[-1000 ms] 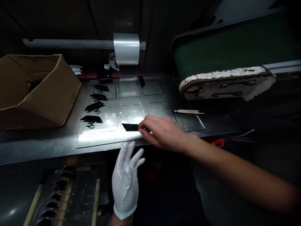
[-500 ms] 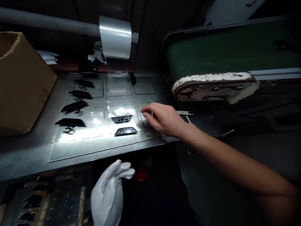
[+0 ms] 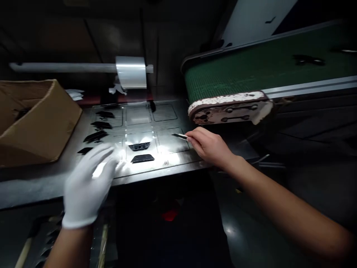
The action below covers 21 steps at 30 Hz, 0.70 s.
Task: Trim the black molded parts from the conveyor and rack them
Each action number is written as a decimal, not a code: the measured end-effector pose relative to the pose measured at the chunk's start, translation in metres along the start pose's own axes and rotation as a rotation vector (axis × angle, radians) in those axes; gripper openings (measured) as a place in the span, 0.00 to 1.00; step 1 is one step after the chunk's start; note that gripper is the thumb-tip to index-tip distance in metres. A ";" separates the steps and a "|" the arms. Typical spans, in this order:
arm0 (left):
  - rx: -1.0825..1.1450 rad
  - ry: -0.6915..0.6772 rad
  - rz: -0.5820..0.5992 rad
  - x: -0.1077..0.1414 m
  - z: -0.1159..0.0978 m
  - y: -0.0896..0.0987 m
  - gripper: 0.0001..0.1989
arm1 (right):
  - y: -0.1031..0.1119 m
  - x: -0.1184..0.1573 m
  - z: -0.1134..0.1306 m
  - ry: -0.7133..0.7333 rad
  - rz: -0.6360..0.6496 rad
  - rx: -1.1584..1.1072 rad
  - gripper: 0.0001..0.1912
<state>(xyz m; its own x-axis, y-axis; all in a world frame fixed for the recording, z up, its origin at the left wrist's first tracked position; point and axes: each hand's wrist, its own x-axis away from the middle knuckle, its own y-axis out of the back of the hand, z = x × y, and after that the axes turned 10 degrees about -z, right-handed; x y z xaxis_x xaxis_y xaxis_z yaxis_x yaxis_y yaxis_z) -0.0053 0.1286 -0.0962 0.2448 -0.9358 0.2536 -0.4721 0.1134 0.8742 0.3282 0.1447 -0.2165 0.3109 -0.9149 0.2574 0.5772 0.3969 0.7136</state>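
My left hand (image 3: 87, 186), in a white glove, is over the left part of the metal table, blurred, with fingers and thumb apart. Its fingers partly cover the nearest of several black trapezoid parts (image 3: 95, 136) lined up there. Bare, my right hand (image 3: 208, 145) pinches a thin knife-like tool (image 3: 180, 136) with a pale handle and dark tip, pointing left over the sheet. Between my hands lie two more parts: a dark one (image 3: 139, 146) with its detailed face showing and a smooth black one (image 3: 142, 158) in front of it.
A clear film roll (image 3: 131, 72) hangs on a bar behind the table (image 3: 39, 188). At left stands an open cardboard box (image 3: 36, 137). A green conveyor belt (image 3: 237, 74) runs at right, its worn metal end (image 3: 228, 111) close to my right hand.
My gloved left hand has risen from below the table edge to the parts at left. My right hand has taken hold of the thin tool. The camera view has shifted.
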 end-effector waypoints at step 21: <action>-0.285 -0.441 0.490 -0.058 0.032 -0.032 0.11 | 0.007 -0.037 0.005 0.324 0.338 0.174 0.17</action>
<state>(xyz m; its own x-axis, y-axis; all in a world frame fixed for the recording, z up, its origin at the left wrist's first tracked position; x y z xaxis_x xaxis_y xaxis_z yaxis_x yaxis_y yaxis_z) -0.0319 0.1688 -0.1520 -0.3318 -0.7959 0.5064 -0.1857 0.5814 0.7921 0.3168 0.1808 -0.2174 0.6936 -0.6563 0.2968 0.2777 0.6239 0.7305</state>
